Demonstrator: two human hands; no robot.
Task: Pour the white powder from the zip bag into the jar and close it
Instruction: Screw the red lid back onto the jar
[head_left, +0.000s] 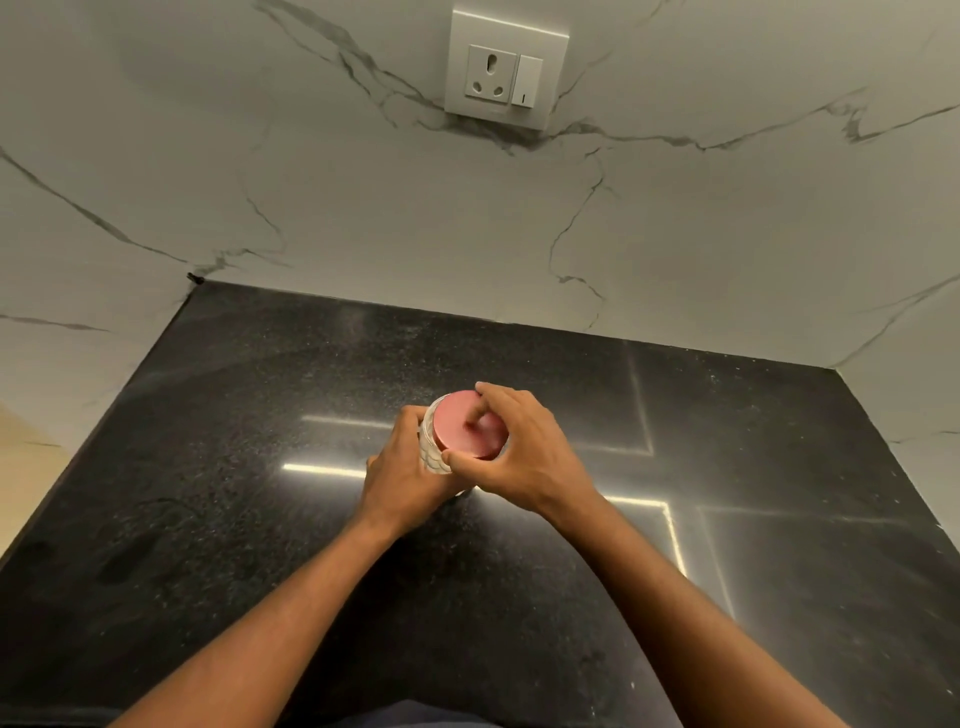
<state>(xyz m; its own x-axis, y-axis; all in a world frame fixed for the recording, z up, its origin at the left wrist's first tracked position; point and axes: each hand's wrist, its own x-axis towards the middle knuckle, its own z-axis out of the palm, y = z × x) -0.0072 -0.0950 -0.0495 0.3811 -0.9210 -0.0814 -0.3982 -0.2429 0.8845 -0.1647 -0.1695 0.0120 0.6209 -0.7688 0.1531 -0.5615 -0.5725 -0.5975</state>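
A clear patterned glass jar (431, 441) stands on the black countertop (208, 493) near its middle. A pink round lid (460, 421) sits on top of the jar. My left hand (405, 478) wraps the jar's body from the left and front. My right hand (524, 452) grips the lid's rim, thumb at the near edge and fingers over the far edge. The jar's contents are hidden by my hands and the lid. No zip bag is in view.
A marble-patterned wall rises behind and to both sides of the countertop. A white socket with a switch (504, 70) is set in the back wall. Bright light strips reflect on the polished stone around the jar.
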